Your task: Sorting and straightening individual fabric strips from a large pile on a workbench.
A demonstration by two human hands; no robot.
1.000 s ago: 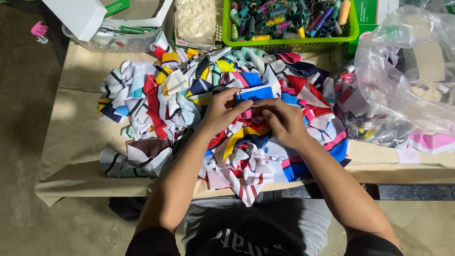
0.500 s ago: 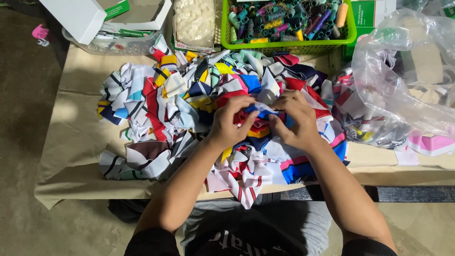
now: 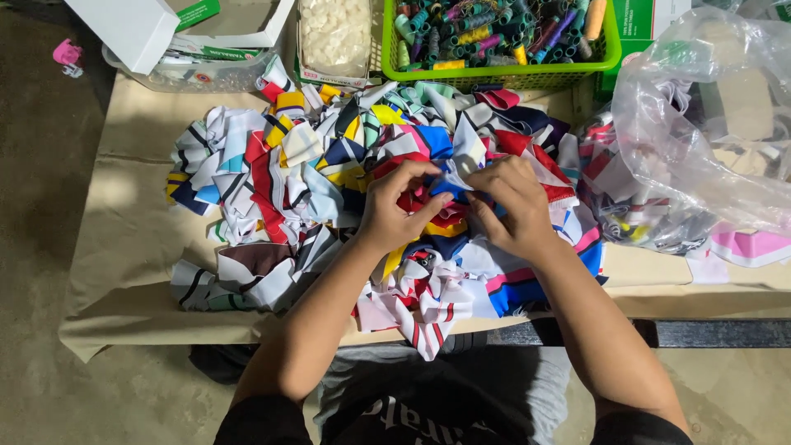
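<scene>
Both hands over centre of scrap pile (image 3: 272, 198). Our left hand (image 3: 395, 210) and right hand (image 3: 511, 206) pinch one small blue-and-white fabric piece (image 3: 451, 183) between fingertips, fingers closed on it. Green basket (image 3: 503, 70) of thread spools at 12 o'clock, clear plastic bag (image 3: 700, 140) at 3, white box (image 3: 165, 25) at 10.

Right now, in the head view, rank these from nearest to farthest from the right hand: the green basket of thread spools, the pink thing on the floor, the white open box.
From the right hand:
1. Green basket of thread spools, straight beyond it at the table's far edge.
2. White open box, far-left corner.
3. Pink thing, on the floor past the table's left edge.
</scene>
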